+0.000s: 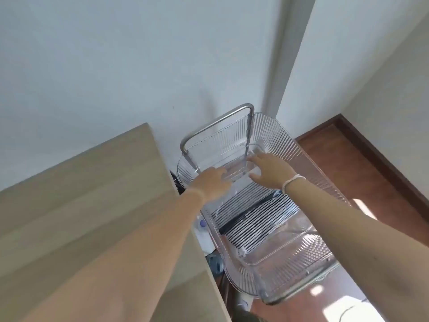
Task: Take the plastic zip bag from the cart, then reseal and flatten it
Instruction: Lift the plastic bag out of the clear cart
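Observation:
A clear ribbed plastic cart [299, 159] with a metal handle stands between the table and the wall. In its top tray lies a clear plastic zip bag [253, 217] holding black-and-white striped contents. My left hand [212, 183] and my right hand [269, 169] reach into the far end of the tray, fingers spread, near the bag's far edge. Whether either hand touches the bag is unclear; neither has closed on it. A white band circles my right wrist.
A light wooden table [81, 205] lies on the left, its edge close to the cart. White walls stand behind. The metal handle [216, 124] rises at the cart's far end. Reddish wooden floor [362, 173] runs to the right. Small items sit in the gap below the table edge.

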`<state>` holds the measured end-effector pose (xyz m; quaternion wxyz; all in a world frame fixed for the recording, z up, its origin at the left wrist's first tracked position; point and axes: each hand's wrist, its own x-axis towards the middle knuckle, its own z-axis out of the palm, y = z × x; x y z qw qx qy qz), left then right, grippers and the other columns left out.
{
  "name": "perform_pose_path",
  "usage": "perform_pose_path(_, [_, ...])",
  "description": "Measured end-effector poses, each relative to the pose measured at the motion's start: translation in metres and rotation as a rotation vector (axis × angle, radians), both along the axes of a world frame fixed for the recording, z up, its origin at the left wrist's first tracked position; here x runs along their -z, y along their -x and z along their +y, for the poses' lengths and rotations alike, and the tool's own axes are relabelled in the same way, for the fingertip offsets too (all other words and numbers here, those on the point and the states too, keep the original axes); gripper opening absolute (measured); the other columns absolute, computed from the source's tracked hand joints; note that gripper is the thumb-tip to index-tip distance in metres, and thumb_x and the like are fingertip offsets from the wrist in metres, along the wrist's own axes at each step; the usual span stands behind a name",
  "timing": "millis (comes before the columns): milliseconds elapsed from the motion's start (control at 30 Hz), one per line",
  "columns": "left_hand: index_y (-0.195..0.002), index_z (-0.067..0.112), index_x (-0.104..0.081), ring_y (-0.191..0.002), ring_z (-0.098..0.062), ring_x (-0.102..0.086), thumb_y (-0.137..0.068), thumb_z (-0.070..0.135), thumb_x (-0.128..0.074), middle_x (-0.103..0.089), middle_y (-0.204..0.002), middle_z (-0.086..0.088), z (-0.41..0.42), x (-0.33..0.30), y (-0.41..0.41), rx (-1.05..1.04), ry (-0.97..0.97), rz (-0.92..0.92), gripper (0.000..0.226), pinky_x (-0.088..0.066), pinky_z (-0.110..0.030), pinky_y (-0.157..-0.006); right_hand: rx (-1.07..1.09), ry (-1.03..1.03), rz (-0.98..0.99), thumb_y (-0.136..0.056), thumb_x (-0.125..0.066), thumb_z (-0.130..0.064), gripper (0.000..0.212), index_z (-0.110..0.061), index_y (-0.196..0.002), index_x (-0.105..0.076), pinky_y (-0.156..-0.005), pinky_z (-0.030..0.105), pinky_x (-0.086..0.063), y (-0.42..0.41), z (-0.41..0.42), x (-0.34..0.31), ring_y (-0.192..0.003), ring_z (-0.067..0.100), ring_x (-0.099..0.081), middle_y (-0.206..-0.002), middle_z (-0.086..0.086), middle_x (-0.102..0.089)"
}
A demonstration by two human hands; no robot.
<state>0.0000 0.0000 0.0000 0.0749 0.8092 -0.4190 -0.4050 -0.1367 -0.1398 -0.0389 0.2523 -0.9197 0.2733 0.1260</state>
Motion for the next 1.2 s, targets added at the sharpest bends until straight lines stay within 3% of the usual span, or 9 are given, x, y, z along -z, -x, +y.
perform_pose_path(167, [-0.14, 0.016, -0.032, -0.128, -0.027, -0.043, -0.092, 0.028, -0.046, -0.042, -0.144, -0.01, 0.012, 0.031, 0.001, 0.066, -0.185, 0.01, 0.051, -0.037, -0.04, -0.105, -0.026, -0.018, 0.075, -0.086, -0.05, -0.014, 0.048, -0.024, -0.132, -0.042, -0.112, 0.044, -0.025, -0.006, -0.006, 0.018, -0.136, 0.026, -0.029, -0.144, 0.006, -0.04])
perform_pose_path(267, [-0.14, 0.015, -0.035, -0.126, -0.027, -0.045, -0.093, 0.026, -0.045, -0.044, -0.143, -0.01, 0.017, 0.041, 0.001, 0.088, -0.204, -0.004, 0.049, -0.039, -0.04, -0.103, -0.035, -0.012, 0.108, -0.085, -0.048, -0.01, 0.039, -0.021, -0.122, -0.053, -0.104, 0.044, -0.04, -0.006, -0.01, 0.024, -0.129, 0.027, -0.038, -0.136, 0.008, -0.047])
perform_pose_path(400, [-0.137, 0.015, -0.04, -0.115, -0.026, -0.055, -0.091, 0.017, -0.047, -0.05, -0.137, -0.011, 0.018, 0.043, -0.002, 0.055, -0.181, 0.025, 0.046, -0.045, -0.039, -0.098, -0.048, 0.02, 0.09, -0.083, -0.048, -0.004, 0.029, -0.019, -0.105, -0.061, -0.095, 0.04, -0.048, -0.008, -0.013, 0.023, -0.108, 0.024, -0.055, -0.121, 0.008, -0.057])
perform_pose_path(467, [-0.129, 0.012, -0.048, -0.11, -0.025, -0.057, -0.09, 0.013, -0.048, -0.055, -0.13, -0.01, 0.018, 0.038, -0.006, 0.039, -0.158, 0.033, 0.039, -0.046, -0.036, -0.096, -0.042, 0.045, 0.079, -0.083, -0.049, -0.003, 0.027, -0.018, -0.102, -0.062, -0.093, 0.039, -0.05, -0.009, -0.014, 0.017, -0.102, 0.023, -0.059, -0.115, 0.007, -0.062])
perform_pose_path(533, [-0.1, 0.011, -0.062, -0.091, -0.02, -0.06, -0.088, 0.009, -0.049, -0.062, -0.101, -0.007, 0.019, 0.03, -0.013, 0.027, -0.105, 0.017, 0.018, -0.047, -0.033, -0.086, -0.029, 0.081, 0.064, -0.085, -0.051, -0.004, 0.025, -0.017, -0.101, -0.064, -0.089, 0.038, -0.052, -0.009, -0.017, 0.006, -0.094, 0.022, -0.061, -0.109, 0.007, -0.065])
perform_pose_path(600, [-0.083, 0.01, -0.062, -0.076, -0.016, -0.055, -0.087, 0.007, -0.049, -0.057, -0.083, -0.001, 0.019, 0.017, -0.02, 0.028, -0.028, -0.022, 0.014, -0.046, -0.029, -0.077, -0.02, 0.119, 0.042, -0.087, -0.052, -0.008, 0.02, -0.017, -0.098, -0.066, -0.086, 0.038, -0.053, -0.007, -0.02, -0.01, -0.087, 0.021, -0.061, -0.102, 0.006, -0.068])
perform_pose_path(800, [-0.089, 0.011, -0.066, -0.079, -0.012, -0.055, -0.086, 0.012, -0.053, -0.058, -0.083, 0.004, 0.02, -0.045, -0.043, 0.099, 0.179, -0.117, 0.014, -0.038, -0.021, -0.071, 0.018, 0.25, -0.029, -0.087, -0.052, -0.014, 0.016, -0.016, -0.088, -0.068, -0.079, 0.037, -0.049, 0.003, -0.021, -0.083, -0.09, 0.023, -0.058, -0.094, 0.006, -0.068])
perform_pose_path(933, [-0.089, 0.009, -0.068, -0.086, -0.019, -0.058, -0.084, 0.009, -0.053, -0.066, -0.092, -0.004, 0.029, -0.099, -0.06, 0.134, 0.325, -0.254, 0.016, -0.046, -0.03, -0.078, 0.027, 0.345, -0.126, -0.088, -0.051, -0.016, 0.016, -0.015, -0.088, -0.067, -0.077, 0.035, -0.042, 0.007, -0.005, -0.137, -0.093, 0.026, -0.053, -0.093, 0.008, -0.066])
perform_pose_path(1200, [-0.092, 0.012, -0.068, -0.084, -0.015, -0.053, -0.085, 0.011, -0.053, -0.057, -0.087, 0.002, 0.114, -0.19, -0.108, 0.113, 0.485, -0.428, 0.017, -0.04, -0.025, -0.075, -0.031, 0.497, -0.317, -0.089, -0.051, -0.017, 0.017, -0.012, -0.092, -0.067, -0.08, 0.038, -0.043, -0.026, 0.066, -0.226, -0.094, 0.028, -0.053, -0.093, 0.01, -0.065])
